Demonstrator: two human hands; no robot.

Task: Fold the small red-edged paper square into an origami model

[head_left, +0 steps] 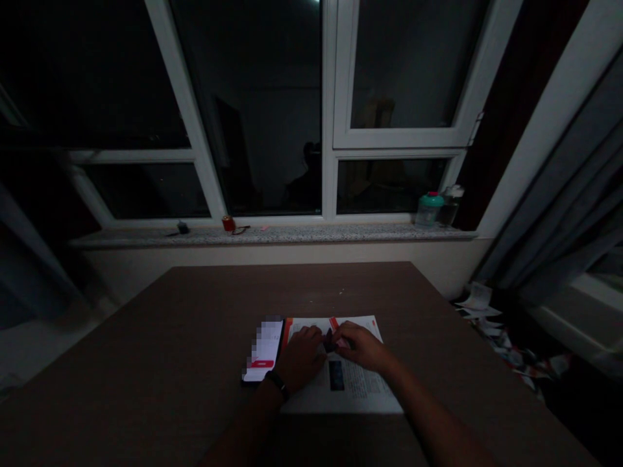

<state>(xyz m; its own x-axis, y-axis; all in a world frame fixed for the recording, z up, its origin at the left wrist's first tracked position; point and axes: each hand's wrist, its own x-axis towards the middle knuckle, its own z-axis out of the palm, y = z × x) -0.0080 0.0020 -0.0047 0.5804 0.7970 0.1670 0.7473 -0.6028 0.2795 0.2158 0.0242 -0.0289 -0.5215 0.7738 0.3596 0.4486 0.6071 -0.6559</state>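
Observation:
A printed sheet or booklet [357, 395] with an orange edge, text and a dark picture lies on the brown table [195, 305]. My left hand [302, 357], with a black band on the wrist, rests on its left part; the fingers are bent, and whether they grip anything is unclear. My right hand [357, 344] is closed over the upper part of the page, its fingertips at a small dark object [329, 340] between the two hands. What exactly the right fingers hold is too small and dim to make out. A lit phone [267, 350] lies left of the page.
Small bits lie on the table beyond the page. On the stone windowsill [292, 235] are a small dark item [183, 227], a red item [228, 224] and a teal-lidded container [430, 209] beside a clear bottle [452, 204]. Papers [477, 297] are piled right of the table.

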